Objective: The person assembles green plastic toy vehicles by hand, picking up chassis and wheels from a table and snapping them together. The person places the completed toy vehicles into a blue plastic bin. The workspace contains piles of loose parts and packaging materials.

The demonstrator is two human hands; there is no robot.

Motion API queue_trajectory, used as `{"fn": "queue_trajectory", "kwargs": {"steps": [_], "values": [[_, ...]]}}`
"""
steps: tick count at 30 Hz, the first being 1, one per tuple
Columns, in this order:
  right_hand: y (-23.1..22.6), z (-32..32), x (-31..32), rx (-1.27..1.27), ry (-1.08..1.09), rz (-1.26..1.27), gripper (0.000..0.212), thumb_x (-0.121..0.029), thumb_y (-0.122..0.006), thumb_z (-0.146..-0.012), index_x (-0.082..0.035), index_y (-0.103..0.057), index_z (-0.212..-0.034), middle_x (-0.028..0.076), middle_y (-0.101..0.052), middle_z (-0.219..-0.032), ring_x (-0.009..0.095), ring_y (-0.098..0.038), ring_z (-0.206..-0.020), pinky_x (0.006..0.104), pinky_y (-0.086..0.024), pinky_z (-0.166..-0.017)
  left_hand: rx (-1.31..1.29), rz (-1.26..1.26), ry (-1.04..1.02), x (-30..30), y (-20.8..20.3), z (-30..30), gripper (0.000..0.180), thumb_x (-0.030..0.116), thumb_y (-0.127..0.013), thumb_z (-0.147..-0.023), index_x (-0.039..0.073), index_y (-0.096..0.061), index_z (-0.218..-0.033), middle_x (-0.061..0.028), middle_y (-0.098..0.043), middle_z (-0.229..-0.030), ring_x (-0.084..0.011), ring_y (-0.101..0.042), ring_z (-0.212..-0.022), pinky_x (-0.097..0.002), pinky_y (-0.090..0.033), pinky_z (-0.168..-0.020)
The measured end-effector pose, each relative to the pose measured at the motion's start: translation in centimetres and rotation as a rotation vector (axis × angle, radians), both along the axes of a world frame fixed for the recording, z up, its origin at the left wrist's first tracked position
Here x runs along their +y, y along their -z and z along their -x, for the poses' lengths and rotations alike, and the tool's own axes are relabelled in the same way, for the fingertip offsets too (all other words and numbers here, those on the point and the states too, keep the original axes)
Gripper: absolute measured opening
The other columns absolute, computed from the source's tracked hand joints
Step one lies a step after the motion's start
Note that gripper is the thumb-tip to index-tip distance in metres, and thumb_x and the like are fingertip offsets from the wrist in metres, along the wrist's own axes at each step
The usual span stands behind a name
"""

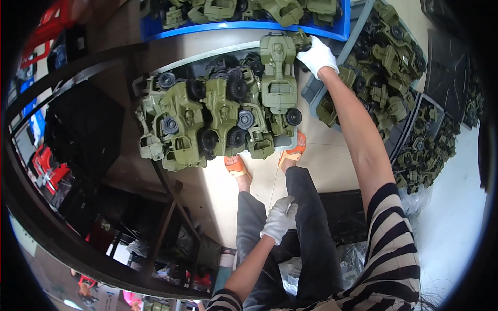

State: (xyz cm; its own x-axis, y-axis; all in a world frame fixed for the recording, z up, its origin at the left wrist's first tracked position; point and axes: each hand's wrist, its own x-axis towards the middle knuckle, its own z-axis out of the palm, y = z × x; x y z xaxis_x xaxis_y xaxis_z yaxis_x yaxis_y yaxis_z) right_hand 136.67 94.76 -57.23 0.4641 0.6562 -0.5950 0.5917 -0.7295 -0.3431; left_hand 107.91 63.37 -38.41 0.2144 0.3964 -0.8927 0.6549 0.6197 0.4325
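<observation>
White-gloved right hand (317,55) extended forward, fingers clenched on front end of olive toy truck (279,72). Truck held flat atop heap of like trucks in grey tray (306,93), black wheels seen at sides. Left hand (280,217), also gloved, rested on dark trouser leg (311,228), fingers loosely curled, nothing grasped. Blue bin (244,28) of trucks placed just beyond.

Even, fairly bright overhead light falls on the right, the left lies in deep shadow, straight edges bow strongly toward the black rim, and focus is mildly soft.
</observation>
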Motion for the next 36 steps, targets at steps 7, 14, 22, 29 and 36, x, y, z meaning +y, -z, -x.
{"fn": "queue_trajectory", "kwargs": {"steps": [7,14,22,29,36], "values": [[-4.5,-3.8,-0.8,0.045,-0.114,-0.125,0.031,-0.027,-0.055,-0.087,-0.009,-0.073,-0.106,0.015,-0.071,-0.109,0.032,-0.067,-0.102,0.0397,-0.051,-0.091,-0.029,0.185,-0.45,-1.3,-1.7,3.7,0.032,0.016,-0.068,-0.092,0.0,-0.066,-0.119,-0.0147,-0.071,-0.106,-0.0178,-0.067,-0.091,-0.0295,-0.053,-0.084],[-2.4,1.5,2.0,-0.284,-0.303,0.207,0.072,-0.038,-0.078,-0.071,-0.006,-0.05,-0.13,0.019,-0.058,-0.13,0.036,-0.064,-0.112,0.0472,-0.051,-0.095,0.072,0.137,-0.343,0.4,-2.7,6.3,0.033,0.017,-0.066,-0.094,-0.003,-0.065,-0.121,-0.0105,-0.072,-0.102,-0.0126,-0.066,-0.088,-0.0269,-0.052,-0.082],[-5.7,2.1,-1.2,-0.222,-0.068,0.062,0.067,-0.039,-0.071,-0.069,-0.006,-0.053,-0.125,0.022,-0.062,-0.116,0.038,-0.063,-0.106,0.0458,-0.051,-0.093,0.044,0.28,-0.38,-2.2,-1.8,8.3,0.036,0.015,-0.065,-0.096,-0.006,-0.061,-0.125,-0.0084,-0.069,-0.113,-0.0124,-0.062,-0.101,-0.025,-0.047,-0.092],[-18.2,-1.6,2.1,-0.128,-0.152,-0.145,0.078,-0.05,-0.071,-0.073,-0.001,-0.053,-0.131,0.024,-0.06,-0.128,0.04,-0.06,-0.115,0.0429,-0.048,-0.098,0.044,0.22,-0.436,-1.0,-3.4,8.2,0.037,0.019,-0.067,-0.095,-0.005,-0.064,-0.122,-0.0125,-0.071,-0.111,-0.0152,-0.065,-0.1,-0.0278,-0.049,-0.092],[-24.5,-8.5,16.3,-0.024,-0.247,-0.241,0.111,-0.071,-0.069,-0.072,0.002,-0.037,-0.148,0.026,-0.045,-0.147,0.036,-0.045,-0.136,0.0405,-0.042,-0.109,0.04,0.183,-0.423,-0.1,-4.8,8.4,0.036,0.02,-0.066,-0.095,-0.005,-0.064,-0.122,-0.014,-0.07,-0.114,-0.0181,-0.065,-0.104,-0.0291,-0.048,-0.094]]}}
